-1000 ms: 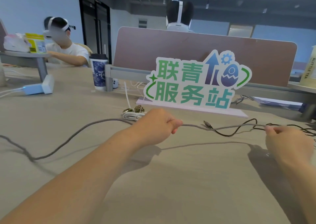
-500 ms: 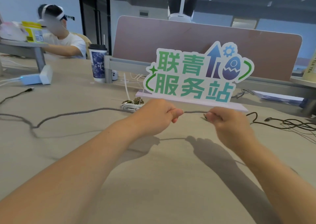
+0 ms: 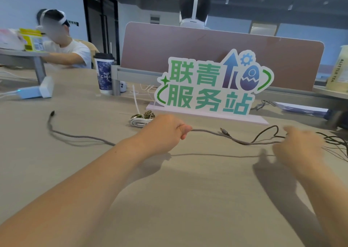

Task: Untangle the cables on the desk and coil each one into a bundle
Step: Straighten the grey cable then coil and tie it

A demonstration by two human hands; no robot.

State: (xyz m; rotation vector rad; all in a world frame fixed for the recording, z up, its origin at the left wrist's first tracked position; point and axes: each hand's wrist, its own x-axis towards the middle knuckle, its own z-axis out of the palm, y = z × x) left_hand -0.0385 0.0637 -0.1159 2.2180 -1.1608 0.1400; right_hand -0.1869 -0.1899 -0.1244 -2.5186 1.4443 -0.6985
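Note:
A long grey cable lies across the desk, its plug end at the left. My left hand grips this cable in a fist near the middle of the view. From there it runs right, past a small plug, into my right hand. That hand is blurred by motion, and its fingers seem to close round the cable. A thin black cable loops over the grey one and leads to a black tangle at the right edge.
A coiled white cable and a braided bundle lie behind my left hand. A standing sign, a paper cup, a blue charger and a desk divider stand further back. A person sits at the far left.
My right hand went left to meet the left hand, then swung back right along the cable. The grey cable's left end slid rightward into view. My left hand stayed put.

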